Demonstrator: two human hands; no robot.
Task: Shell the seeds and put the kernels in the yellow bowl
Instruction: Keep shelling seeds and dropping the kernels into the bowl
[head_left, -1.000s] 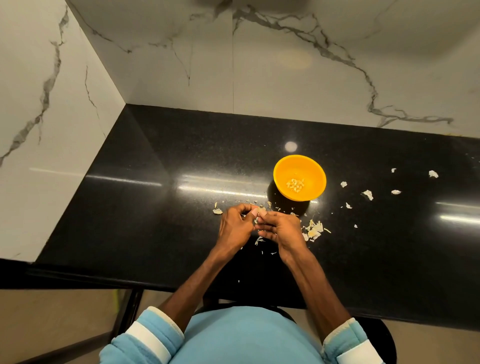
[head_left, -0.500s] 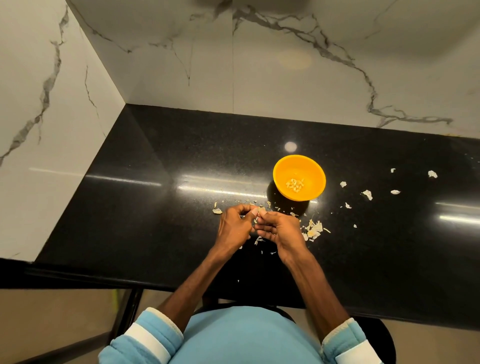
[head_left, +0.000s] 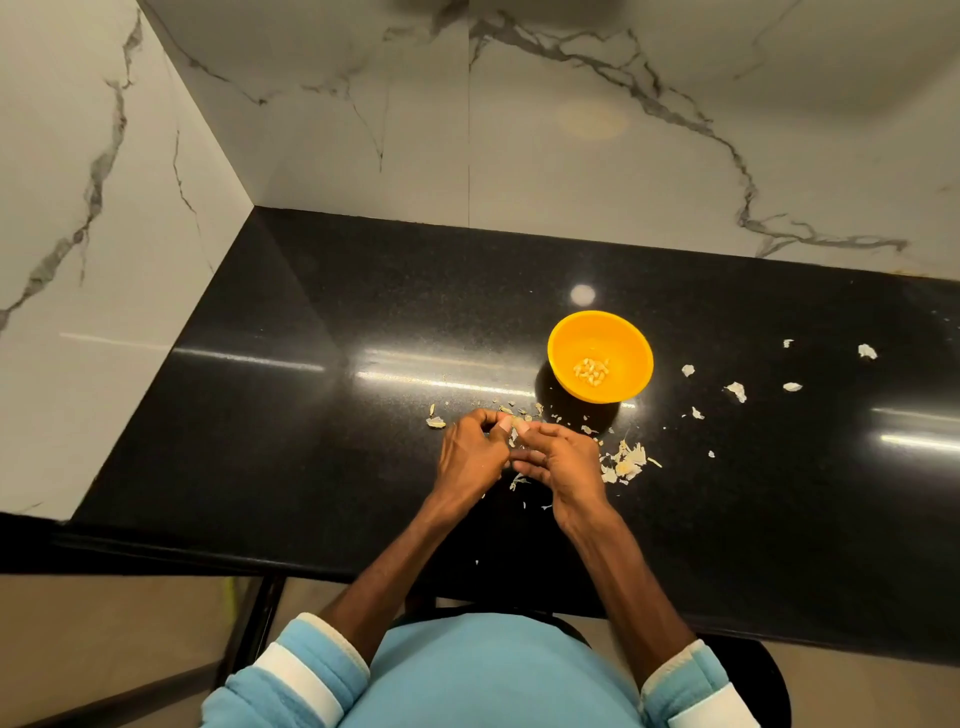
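Little has shifted in the last second: my left hand (head_left: 470, 457) and right hand (head_left: 563, 467) still pinch one seed (head_left: 517, 427) between their fingertips, its shell apparently not yet off. The yellow bowl (head_left: 631, 353) sits just beyond my grip, to its right, with a few kernels (head_left: 591, 370) inside.

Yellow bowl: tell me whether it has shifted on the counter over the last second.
No. The yellow bowl sits just as far from the shell scrap on its right as before.
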